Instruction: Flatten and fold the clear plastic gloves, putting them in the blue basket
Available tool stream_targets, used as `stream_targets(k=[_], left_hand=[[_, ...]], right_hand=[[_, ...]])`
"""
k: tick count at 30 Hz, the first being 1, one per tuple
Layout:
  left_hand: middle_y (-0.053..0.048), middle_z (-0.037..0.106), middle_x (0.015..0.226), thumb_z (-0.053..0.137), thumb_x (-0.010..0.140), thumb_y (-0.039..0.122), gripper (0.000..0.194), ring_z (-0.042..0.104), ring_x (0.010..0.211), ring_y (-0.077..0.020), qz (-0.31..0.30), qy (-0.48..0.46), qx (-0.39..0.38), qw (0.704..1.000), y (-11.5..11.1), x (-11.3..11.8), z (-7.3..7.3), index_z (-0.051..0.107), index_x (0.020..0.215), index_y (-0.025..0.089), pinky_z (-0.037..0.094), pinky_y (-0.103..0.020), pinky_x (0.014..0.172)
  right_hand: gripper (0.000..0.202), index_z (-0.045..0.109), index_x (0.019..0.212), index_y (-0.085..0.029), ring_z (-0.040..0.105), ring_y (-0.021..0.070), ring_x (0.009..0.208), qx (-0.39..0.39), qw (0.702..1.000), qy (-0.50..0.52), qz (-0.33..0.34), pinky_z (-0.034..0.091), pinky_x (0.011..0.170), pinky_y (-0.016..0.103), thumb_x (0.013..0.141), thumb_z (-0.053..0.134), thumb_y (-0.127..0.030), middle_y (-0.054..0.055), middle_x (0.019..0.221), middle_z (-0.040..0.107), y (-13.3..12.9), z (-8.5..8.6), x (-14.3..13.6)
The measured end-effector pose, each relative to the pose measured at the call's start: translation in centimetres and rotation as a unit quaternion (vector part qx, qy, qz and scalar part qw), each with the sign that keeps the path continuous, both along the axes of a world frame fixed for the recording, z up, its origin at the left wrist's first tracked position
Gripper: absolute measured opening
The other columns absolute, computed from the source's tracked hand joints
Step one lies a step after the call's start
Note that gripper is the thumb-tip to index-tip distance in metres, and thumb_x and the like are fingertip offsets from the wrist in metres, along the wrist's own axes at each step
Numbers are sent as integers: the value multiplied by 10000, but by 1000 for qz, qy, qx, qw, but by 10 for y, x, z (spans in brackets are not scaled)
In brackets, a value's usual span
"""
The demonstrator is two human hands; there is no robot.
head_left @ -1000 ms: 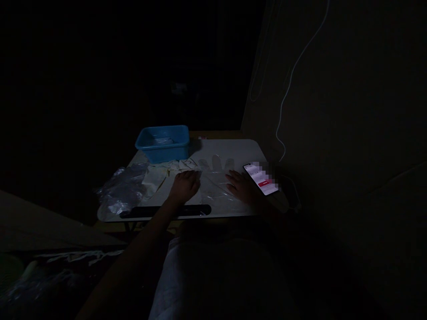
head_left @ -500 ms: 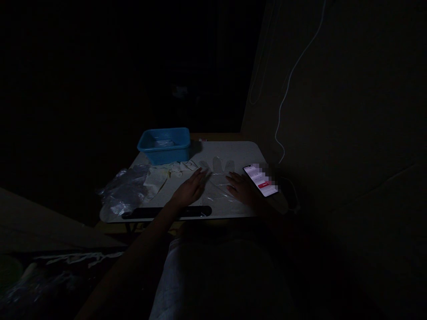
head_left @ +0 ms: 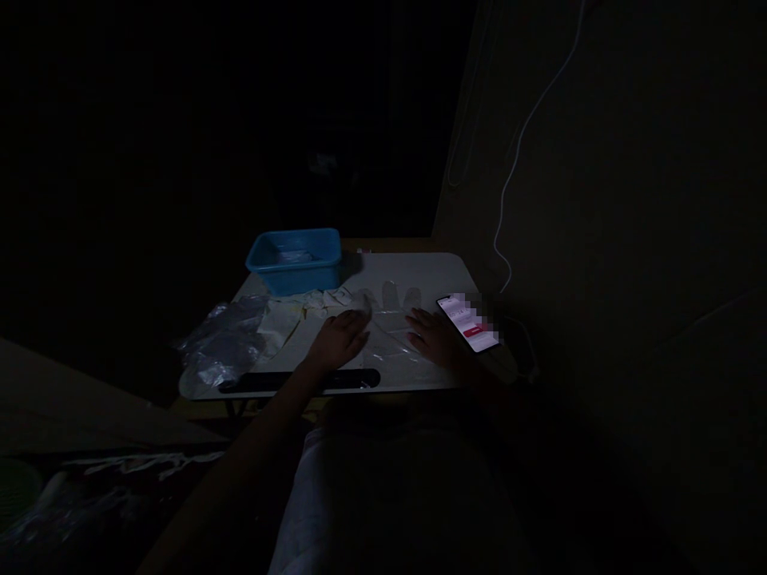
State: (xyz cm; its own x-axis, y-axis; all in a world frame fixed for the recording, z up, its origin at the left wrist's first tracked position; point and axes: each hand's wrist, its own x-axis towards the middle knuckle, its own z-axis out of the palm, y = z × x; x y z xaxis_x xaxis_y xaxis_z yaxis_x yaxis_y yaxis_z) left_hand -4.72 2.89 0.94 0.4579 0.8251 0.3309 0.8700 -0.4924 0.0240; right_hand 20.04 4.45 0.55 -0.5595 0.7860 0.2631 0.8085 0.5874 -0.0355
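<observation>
A clear plastic glove lies flat on the small white table, its finger parts pointing to the far side. My left hand rests at the glove's left edge, palm down, fingers stretched out. On the right edge lies my right hand, its fingers spread and touching the film. Neither hand grips anything that I can see. The dim light hides the finer details of both hands.
A blue basin holding something pale stands at the back left. Crumpled clear plastic and a whitish cloth-like piece lie at left. A lit phone is at right. A white cable hangs along the wall.
My left hand has shifted slightly to the left and its fingers lie lower, pointing more to the right. My right hand has stayed in place.
</observation>
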Motion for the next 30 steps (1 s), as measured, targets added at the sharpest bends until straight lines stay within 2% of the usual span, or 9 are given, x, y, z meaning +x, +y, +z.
stream_targets(k=[4,8,19,24,30], left_hand=[[-70,404,1373,274,898,385,447,351,1259,-211,-39,7,-30,999,2,-1,-4,410,1290,218,351,-390,947],[-64,368,1397,276,898,392,443,335,1273,-213,-55,1,-39,998,2,-1,-3,419,1287,235,337,-406,965],[-99,388,1380,280,894,420,480,343,1273,-211,-48,3,-51,998,2,-1,-4,388,1308,204,335,-409,966],[-101,400,1371,289,893,412,447,339,1277,-216,-59,18,-59,996,2,-2,-2,475,1246,210,333,-420,970],[-82,462,1328,240,906,381,454,384,1246,-180,-45,-55,-48,996,2,-4,-2,460,1254,192,349,-392,988]], right_hand=[[424,475,1253,-138,371,215,1254,-1,1000,8,0,294,1014,390,888,376,-328,127,1351,422,0,-1,1],[414,473,1255,-155,367,210,1257,-6,1000,8,-1,286,1017,401,889,370,-319,113,1352,425,-1,1,0],[421,453,1270,-143,351,211,1267,3,1000,28,0,277,1025,398,888,365,-297,121,1356,416,-1,1,0],[412,451,1266,-133,355,202,1266,-6,1000,23,1,263,1034,404,901,336,-286,119,1356,417,-1,0,1],[402,461,1259,-157,355,208,1266,-18,1000,7,4,284,1020,407,900,350,-301,113,1362,409,3,1,-2]])
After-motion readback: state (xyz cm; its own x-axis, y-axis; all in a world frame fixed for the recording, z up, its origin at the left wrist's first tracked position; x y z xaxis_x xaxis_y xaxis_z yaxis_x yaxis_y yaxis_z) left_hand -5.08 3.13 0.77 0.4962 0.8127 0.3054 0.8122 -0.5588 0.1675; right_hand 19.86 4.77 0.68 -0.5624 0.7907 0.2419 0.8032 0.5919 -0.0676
